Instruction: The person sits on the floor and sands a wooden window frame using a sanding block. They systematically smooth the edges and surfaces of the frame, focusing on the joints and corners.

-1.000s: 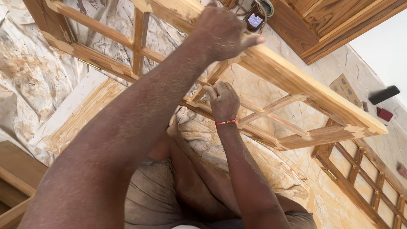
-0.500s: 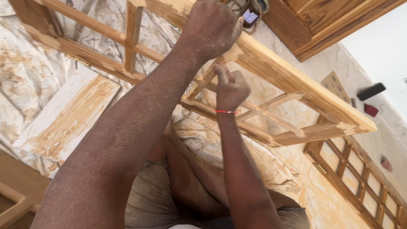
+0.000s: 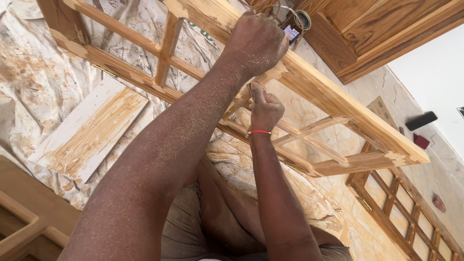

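A pale wooden window frame (image 3: 338, 104) with thin crossbars lies tilted over a stained plastic sheet. My left hand (image 3: 256, 41) is a closed fist clamped on the frame's thick upper rail, and its forearm is dusted with sawdust. Whatever may be inside the fist is hidden. Just below the rail my right hand (image 3: 265, 108), with a red thread at the wrist, points upward. Its fingers are pinched on a crossbar (image 3: 241, 99) close to where it meets the rail.
A small can (image 3: 297, 24) with a wire handle stands behind the rail. Dark varnished woodwork (image 3: 386, 34) fills the top right, a second lattice frame (image 3: 406, 212) lies at lower right, and a stained board (image 3: 87, 130) lies at left. A black object (image 3: 420, 121) rests on the floor.
My right hand has risen along the crossbar toward the rail joint. My left fist has stayed on the upper rail while the view shifted slightly.
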